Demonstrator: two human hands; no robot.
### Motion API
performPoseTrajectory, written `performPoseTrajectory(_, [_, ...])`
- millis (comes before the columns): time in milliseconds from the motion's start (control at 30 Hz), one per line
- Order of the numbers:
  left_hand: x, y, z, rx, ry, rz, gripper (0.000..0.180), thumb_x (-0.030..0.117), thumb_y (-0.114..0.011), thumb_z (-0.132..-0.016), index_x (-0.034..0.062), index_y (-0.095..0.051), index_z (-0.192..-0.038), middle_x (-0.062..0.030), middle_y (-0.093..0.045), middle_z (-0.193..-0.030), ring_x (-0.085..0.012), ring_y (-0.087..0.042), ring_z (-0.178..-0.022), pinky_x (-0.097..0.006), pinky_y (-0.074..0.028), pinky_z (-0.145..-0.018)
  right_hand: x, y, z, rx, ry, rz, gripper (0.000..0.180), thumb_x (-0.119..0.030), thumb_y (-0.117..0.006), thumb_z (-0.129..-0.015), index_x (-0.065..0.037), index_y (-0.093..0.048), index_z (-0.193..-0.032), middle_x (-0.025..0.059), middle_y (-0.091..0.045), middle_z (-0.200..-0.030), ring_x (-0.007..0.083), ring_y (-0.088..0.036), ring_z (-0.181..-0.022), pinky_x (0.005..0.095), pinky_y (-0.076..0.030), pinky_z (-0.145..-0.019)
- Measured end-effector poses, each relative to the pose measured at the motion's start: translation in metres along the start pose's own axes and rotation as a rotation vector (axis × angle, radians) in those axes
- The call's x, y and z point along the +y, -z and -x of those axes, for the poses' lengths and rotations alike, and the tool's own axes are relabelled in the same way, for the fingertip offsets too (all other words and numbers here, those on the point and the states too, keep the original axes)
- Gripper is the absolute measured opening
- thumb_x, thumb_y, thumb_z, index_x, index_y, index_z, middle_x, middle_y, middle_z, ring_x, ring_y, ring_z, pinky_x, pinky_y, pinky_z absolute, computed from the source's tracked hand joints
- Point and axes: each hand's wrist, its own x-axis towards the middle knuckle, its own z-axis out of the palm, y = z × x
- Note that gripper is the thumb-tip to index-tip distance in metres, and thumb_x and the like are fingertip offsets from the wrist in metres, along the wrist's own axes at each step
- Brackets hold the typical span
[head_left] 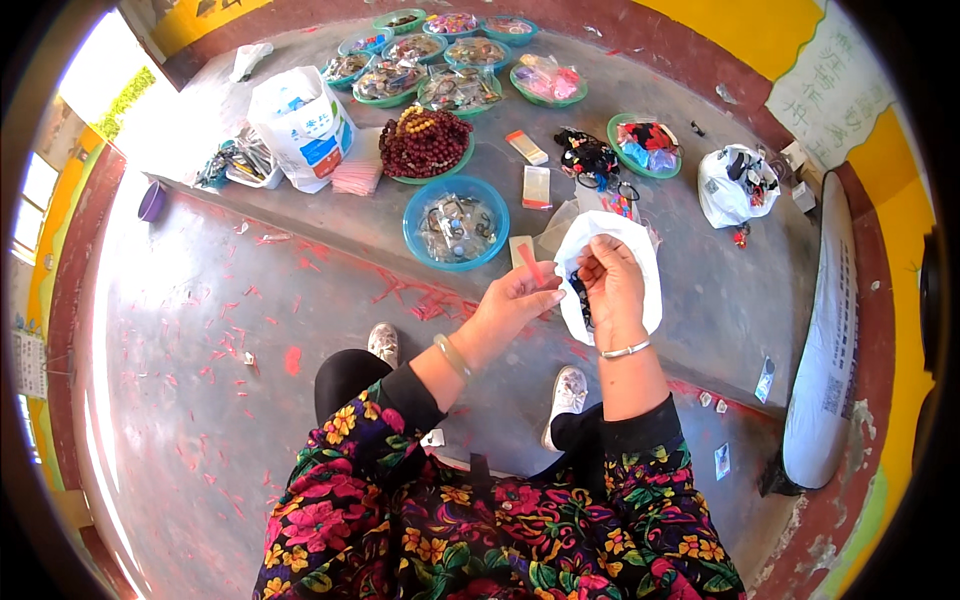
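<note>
My left hand (512, 312) is closed on a thin pinkish-red strip (531, 264), which sticks up from between the fingers. Beside it, my right hand (612, 284) is over the mouth of a white bag (643, 247), its fingers curled together. Whatever those fingers may hold is too small to make out. Dark beaded pieces (580, 298) show inside the bag, partly covered by the right hand. Left of the bag, a blue basin (412, 232) contains clear packets of small items.
Behind are several green and blue basins (548, 100) of packaged trinkets, dark red bead strings (425, 150), a white plastic bag (290, 110) and pink slips (357, 176). A filled white bag (722, 195) sits at right. Red scraps (430, 298) litter the step edge and floor.
</note>
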Motion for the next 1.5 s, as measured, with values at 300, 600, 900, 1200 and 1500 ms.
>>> performPoseTrajectory(300, [0.014, 0.028, 0.014, 0.365, -0.211, 0.247, 0.02, 0.015, -0.056, -0.09, 0.0046, -0.061, -0.106, -0.0052, -0.065, -0.1, -0.0123, -0.061, -0.092, -0.024, -0.047, -0.066, 0.033, -0.034, 0.032, -0.213, -0.2, 0.188, 0.005, -0.004, -0.059, -0.082, -0.007, -0.056, -0.084, 0.0095, -0.067, -0.083, 0.0174, -0.065, -0.073, 0.0246, -0.045, -0.062])
performPoseTrajectory(600, [0.016, 0.047, 0.008, 0.297, -0.146, 0.252, 0.018, 0.014, -0.056, -0.089, 0.003, -0.061, -0.103, -0.0059, -0.065, -0.094, -0.0122, -0.061, -0.084, -0.023, -0.046, -0.059, 0.036, -0.032, 0.027, -0.442, -0.142, 0.343, 0.02, -0.004, -0.063, -0.082, 0.0, -0.056, -0.1, 0.0062, -0.063, -0.091, 0.0135, -0.061, -0.082, 0.0233, -0.046, -0.078])
performPoseTrajectory(900, [0.024, 0.046, 0.009, 0.127, -0.02, -0.234, 0.017, 0.014, -0.055, -0.09, 0.0009, -0.064, -0.097, -0.0034, -0.065, -0.085, -0.0065, -0.056, -0.07, -0.021, -0.042, -0.061, -0.006, -0.018, 0.011, -0.552, -0.189, 0.646, 0.023, -0.013, -0.071, -0.077, 0.002, -0.066, -0.094, 0.0025, -0.065, -0.084, 0.0094, -0.057, -0.077, 0.0222, -0.044, -0.073])
performPoseTrajectory(1200, [0.027, 0.042, 0.011, 0.125, -0.053, -0.226, 0.018, 0.013, -0.055, -0.09, 0.002, -0.063, -0.101, -0.0029, -0.065, -0.087, -0.0076, -0.057, -0.079, -0.02, -0.043, -0.066, -0.003, -0.017, 0.013, -0.533, -0.173, 0.691, 0.017, -0.012, -0.074, -0.073, 0.002, -0.069, -0.083, 0.0028, -0.065, -0.072, 0.0088, -0.056, -0.069, 0.0233, -0.043, -0.066])
performPoseTrajectory(1500, [0.022, 0.044, 0.009, 0.111, -0.044, -0.203, 0.019, 0.011, -0.055, -0.089, 0.0013, -0.062, -0.104, -0.0044, -0.065, -0.092, -0.01, -0.059, -0.086, -0.023, -0.045, -0.073, 0.006, -0.016, 0.013, -0.462, -0.074, 0.614, 0.012, -0.009, -0.072, -0.073, 0.002, -0.068, -0.077, 0.0015, -0.063, -0.068, 0.007, -0.053, -0.063, 0.0215, -0.041, -0.062])
